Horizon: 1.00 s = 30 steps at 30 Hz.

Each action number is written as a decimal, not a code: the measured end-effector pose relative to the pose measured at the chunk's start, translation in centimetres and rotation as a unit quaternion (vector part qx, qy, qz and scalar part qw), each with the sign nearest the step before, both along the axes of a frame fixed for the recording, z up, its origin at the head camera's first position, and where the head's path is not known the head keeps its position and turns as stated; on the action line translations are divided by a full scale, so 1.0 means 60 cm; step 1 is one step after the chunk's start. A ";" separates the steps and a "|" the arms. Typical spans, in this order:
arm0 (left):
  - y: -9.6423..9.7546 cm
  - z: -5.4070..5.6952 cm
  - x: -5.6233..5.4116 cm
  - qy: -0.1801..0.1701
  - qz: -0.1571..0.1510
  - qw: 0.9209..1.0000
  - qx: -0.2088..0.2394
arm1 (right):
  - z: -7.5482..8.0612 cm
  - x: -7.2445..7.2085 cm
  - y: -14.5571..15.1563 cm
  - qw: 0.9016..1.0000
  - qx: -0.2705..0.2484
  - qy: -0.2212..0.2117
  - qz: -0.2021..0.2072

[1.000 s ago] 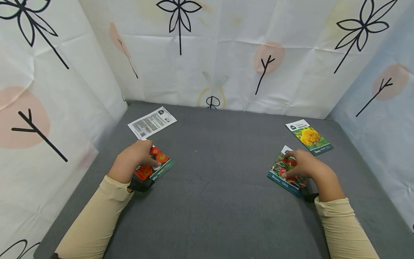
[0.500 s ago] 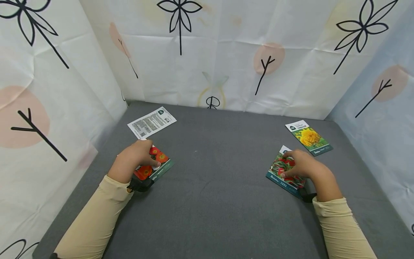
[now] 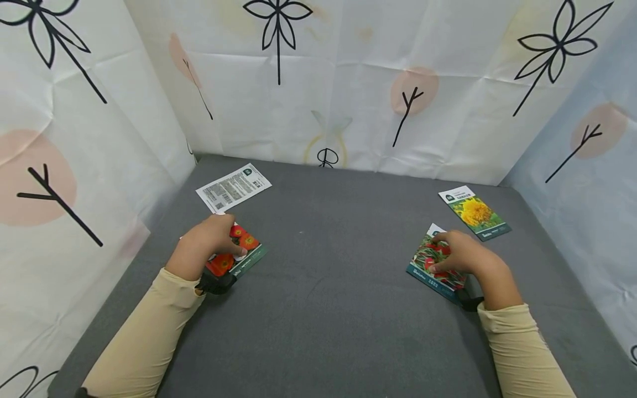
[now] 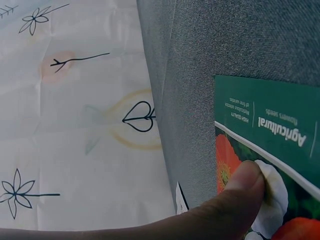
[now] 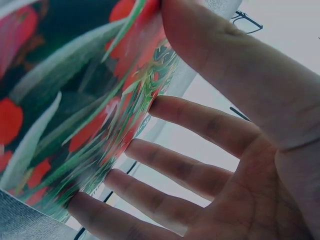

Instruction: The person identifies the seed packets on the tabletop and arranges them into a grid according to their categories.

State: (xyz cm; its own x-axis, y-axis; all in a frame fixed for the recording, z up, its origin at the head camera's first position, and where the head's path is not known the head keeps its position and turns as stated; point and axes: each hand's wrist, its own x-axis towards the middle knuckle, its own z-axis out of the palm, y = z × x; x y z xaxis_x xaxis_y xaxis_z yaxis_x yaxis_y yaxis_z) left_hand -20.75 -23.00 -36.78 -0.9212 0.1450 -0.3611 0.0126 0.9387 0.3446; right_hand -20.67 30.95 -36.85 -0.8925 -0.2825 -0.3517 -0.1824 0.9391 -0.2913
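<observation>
My left hand point(image 3: 206, 243) holds a seed packet with orange-red flowers and a green band point(image 3: 251, 258) at the table's left. In the left wrist view the thumb point(image 4: 247, 180) lies on the packet's printed front; the other fingers are hidden. Over at the right, my right hand point(image 3: 468, 254) grips a seed packet with red flowers and a blue-green band point(image 3: 433, 282). The right wrist view shows this packet point(image 5: 75, 110) bowed between the thumb and the fingertips point(image 5: 135, 147), which touch its edge.
Beyond the left hand lies a white seed packet, text side up point(image 3: 234, 188). A yellow-flower seed packet point(image 3: 475, 213) lies just beyond the right hand. Grey cloth point(image 3: 318, 276) covers the table, and patterned white sheets point(image 3: 348, 83) hang around its back and sides.
My right hand and the red-flower packet have shifted slightly left. The left hand and its packet look unmoved.
</observation>
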 end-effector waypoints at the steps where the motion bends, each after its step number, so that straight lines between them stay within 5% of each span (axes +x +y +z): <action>1: 0.000 0.000 0.000 0.000 -0.001 1.000 0.000 | 0.000 0.000 -0.001 1.000 0.000 0.000 0.001; 30: 0.000 0.001 -0.002 -0.007 -0.001 1.000 -0.006 | -0.002 -0.006 -0.021 1.000 0.006 -0.006 0.004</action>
State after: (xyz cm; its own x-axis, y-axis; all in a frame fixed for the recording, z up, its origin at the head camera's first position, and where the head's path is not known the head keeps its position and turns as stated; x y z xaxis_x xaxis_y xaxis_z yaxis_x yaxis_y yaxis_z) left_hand -20.87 -23.01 -36.71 -0.9160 0.1424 -0.3749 0.0105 0.9430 0.3326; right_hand -21.01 29.68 -36.94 -0.8858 -0.2848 -0.3663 -0.1857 0.9411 -0.2826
